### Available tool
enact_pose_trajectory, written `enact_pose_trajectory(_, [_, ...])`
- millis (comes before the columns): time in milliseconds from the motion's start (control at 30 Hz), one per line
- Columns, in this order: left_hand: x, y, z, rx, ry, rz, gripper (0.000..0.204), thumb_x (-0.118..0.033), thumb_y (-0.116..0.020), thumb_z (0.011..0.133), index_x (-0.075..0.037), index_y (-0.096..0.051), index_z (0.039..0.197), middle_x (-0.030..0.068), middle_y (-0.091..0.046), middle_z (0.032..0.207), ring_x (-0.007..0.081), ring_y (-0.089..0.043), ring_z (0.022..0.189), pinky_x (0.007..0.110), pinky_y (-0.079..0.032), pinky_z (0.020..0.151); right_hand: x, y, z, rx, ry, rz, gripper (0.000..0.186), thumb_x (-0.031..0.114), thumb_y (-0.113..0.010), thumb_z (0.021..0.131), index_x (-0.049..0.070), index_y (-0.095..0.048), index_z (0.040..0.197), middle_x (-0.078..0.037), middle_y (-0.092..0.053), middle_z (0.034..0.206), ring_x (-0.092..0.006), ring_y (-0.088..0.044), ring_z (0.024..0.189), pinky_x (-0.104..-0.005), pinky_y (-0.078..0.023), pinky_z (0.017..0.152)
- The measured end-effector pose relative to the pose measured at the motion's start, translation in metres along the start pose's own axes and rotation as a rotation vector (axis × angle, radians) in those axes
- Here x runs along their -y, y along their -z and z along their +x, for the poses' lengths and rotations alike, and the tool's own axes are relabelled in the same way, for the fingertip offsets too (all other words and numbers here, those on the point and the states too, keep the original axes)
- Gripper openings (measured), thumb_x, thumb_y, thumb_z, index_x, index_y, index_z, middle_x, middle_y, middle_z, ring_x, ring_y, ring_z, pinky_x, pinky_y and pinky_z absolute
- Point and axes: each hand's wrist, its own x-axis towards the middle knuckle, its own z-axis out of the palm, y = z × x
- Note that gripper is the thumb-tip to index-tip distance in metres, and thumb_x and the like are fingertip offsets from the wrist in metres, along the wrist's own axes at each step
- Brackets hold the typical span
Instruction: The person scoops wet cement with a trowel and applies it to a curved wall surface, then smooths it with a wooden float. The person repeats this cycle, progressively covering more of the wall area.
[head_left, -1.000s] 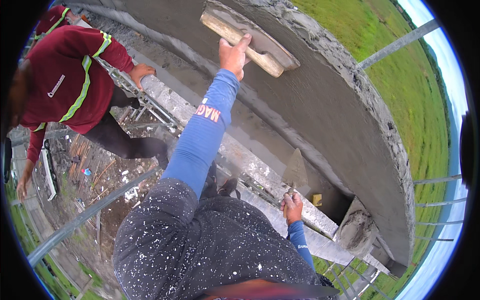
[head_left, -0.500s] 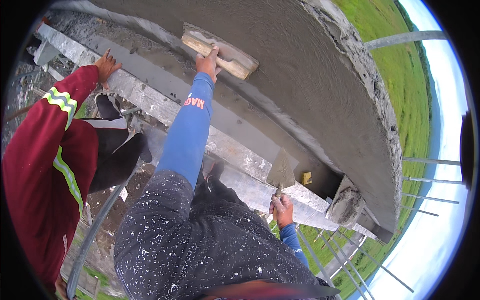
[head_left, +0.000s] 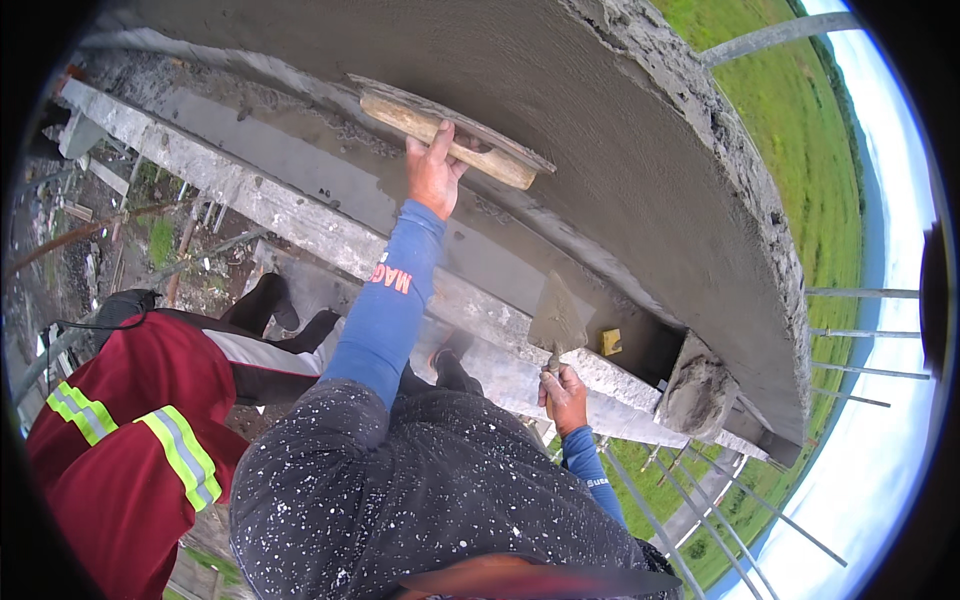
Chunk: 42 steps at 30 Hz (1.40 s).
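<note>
Head view, our only one: we find the left hand [head_left: 436, 182] up at the curved wall [head_left: 640, 190], thumb and fingers wrapped around the wooden grip of a float [head_left: 400, 118], whose plate lies along the damp-looking grey face and shows almost edge-on. Whether its full face touches, we cannot tell. Tilted like that, we judge, a long edge could dig in and leave a groove, most likely if the wrist rolls or the pressure comes unevenly. The wall's rough top edge [head_left: 690, 110] stands well apart from the float; a stroke run up that far might knock crumbs loose onto the smoother face. Lower right, we see the right hand [head_left: 564, 396] with its fingers curled around the handle of a pointed trowel [head_left: 557, 318], the grey-smeared blade reaching over the pale concrete curb [head_left: 250, 205] toward the channel behind it. A yellow block [head_left: 611, 342] sits just beside the blade; a careless swing could clip it. Farther right a mortar heap [head_left: 700, 395] rests near the channel's end, and could slump if its support were bumped. To our left a co-worker in maroon [head_left: 190, 370] bends near the left arm; a nudge there might spoil the stroke. Littered ground [head_left: 115, 245] shows beyond the curb, so we would count a dropped tool or a misstep as the graver risk.
</note>
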Motion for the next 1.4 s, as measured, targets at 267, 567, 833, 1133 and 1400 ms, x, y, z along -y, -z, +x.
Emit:
enact_pose_trajectory(267, [-0.037, -0.062, 0.037, -0.146, -0.191, 0.325, 0.040, -0.018, -0.074, 0.098, -0.003, -0.047, 0.123, 0.0121, -0.067, 0.107, 0.0273, -0.073, 0.092, 0.046, -0.065, 0.080, -0.021, 0.061, 0.011, 0.058, 0.003, -0.090, 0.018, 0.017, -0.070, 0.099, 0.004, -0.067, 0.111, 0.000, -0.063, 0.077, -0.0089, -0.059, 0.066, -0.0269, -0.050, 0.059])
enact_pose_trajectory(567, [0.100, 0.029, 0.027, -0.283, 0.197, 0.267, 0.048, -0.022, -0.076, 0.097, -0.011, -0.046, 0.133, 0.0105, -0.064, 0.125, 0.0346, -0.071, 0.107, 0.055, -0.059, 0.093, -0.046, 0.136, -0.024, -0.158, 0.024, -0.098, 0.011, 0.010, -0.063, 0.099, 0.002, -0.064, 0.106, -0.004, -0.062, 0.071, -0.0124, -0.056, 0.055, -0.0281, -0.046, 0.052])
enact_pose_trajectory(833, [0.134, 0.070, -0.047, -0.171, 0.452, -0.033, 0.034, -0.029, -0.070, 0.103, -0.011, -0.059, 0.129, 0.0085, -0.068, 0.120, 0.0308, -0.069, 0.113, 0.050, -0.057, 0.101, -0.052, 0.155, 0.001, -0.162, 0.106, -0.144, 0.012, 0.015, -0.068, 0.099, 0.003, -0.064, 0.097, -0.003, -0.062, 0.068, -0.0105, -0.056, 0.056, -0.0271, -0.044, 0.051])
enact_pose_trajectory(1133, [0.040, 0.099, -0.046, -0.031, 0.244, -0.056, 0.029, -0.015, -0.059, 0.106, -0.006, -0.057, 0.133, 0.0106, -0.063, 0.133, 0.0279, -0.062, 0.124, 0.048, -0.054, 0.109, -0.066, 0.146, 0.036, -0.140, 0.146, -0.050, 0.015, 0.017, -0.068, 0.099, 0.003, -0.063, 0.096, -0.002, -0.061, 0.068, -0.0106, -0.055, 0.055, -0.0278, -0.045, 0.051])
enact_pose_trajectory(1400, [0.060, 0.103, -0.026, -0.234, 0.302, 0.001, 0.025, -0.018, -0.054, 0.109, -0.004, -0.060, 0.130, 0.0114, -0.067, 0.132, 0.0271, -0.065, 0.122, 0.043, -0.057, 0.107, -0.015, 0.139, 0.075, -0.156, 0.234, -0.249, 0.016, 0.015, -0.069, 0.098, 0.003, -0.062, 0.091, -0.002, -0.059, 0.066, -0.0098, -0.055, 0.054, -0.0282, -0.045, 0.050])
